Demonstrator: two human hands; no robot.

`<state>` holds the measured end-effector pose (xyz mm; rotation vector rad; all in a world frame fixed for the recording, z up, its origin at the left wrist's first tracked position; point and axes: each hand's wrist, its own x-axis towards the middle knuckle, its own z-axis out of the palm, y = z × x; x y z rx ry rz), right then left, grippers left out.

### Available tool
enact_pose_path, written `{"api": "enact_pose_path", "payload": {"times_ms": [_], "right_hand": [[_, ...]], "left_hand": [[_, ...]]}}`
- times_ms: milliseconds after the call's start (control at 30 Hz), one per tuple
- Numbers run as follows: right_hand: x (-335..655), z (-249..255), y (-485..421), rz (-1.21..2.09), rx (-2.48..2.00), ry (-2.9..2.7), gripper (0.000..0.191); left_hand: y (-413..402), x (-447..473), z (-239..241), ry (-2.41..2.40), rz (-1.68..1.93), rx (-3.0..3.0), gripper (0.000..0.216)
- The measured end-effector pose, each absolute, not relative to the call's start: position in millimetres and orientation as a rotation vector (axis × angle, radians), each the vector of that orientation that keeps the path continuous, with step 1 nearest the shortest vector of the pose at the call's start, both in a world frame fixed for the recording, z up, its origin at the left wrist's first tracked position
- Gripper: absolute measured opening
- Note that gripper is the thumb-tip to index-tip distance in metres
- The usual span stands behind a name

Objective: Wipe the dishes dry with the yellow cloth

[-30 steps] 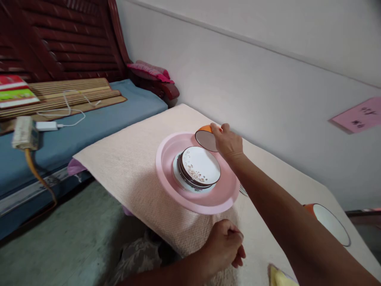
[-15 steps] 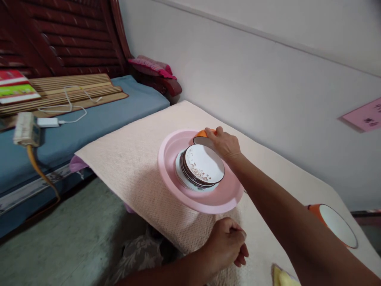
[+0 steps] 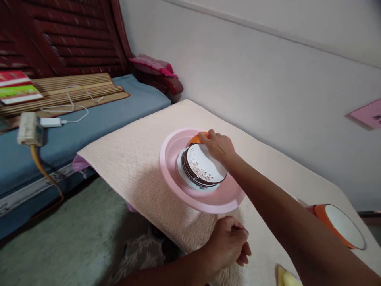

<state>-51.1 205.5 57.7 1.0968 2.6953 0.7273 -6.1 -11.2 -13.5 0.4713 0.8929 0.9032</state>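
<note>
The right hand, in the middle of the picture, has its fingers close together on a round orange bowl (most of the bowl is hidden). The bowl sits just behind a stack of white flowery plates in a big pink plastic tub. Lower down, the left hand makes a loose fist, fingers together, beside a bumpy beige towel.
</note>
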Motion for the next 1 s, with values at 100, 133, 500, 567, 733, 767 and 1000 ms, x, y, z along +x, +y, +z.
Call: {"api": "enact_pose_path", "payload": {"times_ms": [100, 133, 500, 567, 733, 767, 1000], "right_hand": [[-54, 60, 202, 0.709, 1.117, 2.675, 0.038], [-54, 61, 202, 0.710, 1.120, 2.672, 0.039], [-46, 74, 191, 0.698, 1.228, 2.667, 0.058], [-37, 83, 185, 0.614, 1.255, 2.738, 0.059], [29, 93, 186, 0.257, 1.758, 2.980, 0.045], [54, 90, 189, 0.173, 1.968, 2.978, 0.041], [283, 68, 166, 0.076, 3.212, 1.910, 0.034]], "left_hand": [[-11, -7, -12, 0.897, 0.902, 0.468, 0.013], [-11, -7, -12, 0.895, 0.902, 0.469, 0.013], [-11, -4, -11, 0.897, 0.924, 0.492, 0.008], [-10, -3, -10, 0.901, 0.928, 0.493, 0.009], [-11, 1, -12, 0.920, 0.929, 0.524, 0.014], [-12, 2, -14, 0.926, 0.922, 0.537, 0.015], [-16, 18, -20, 0.970, 0.828, 0.633, 0.015]]}}
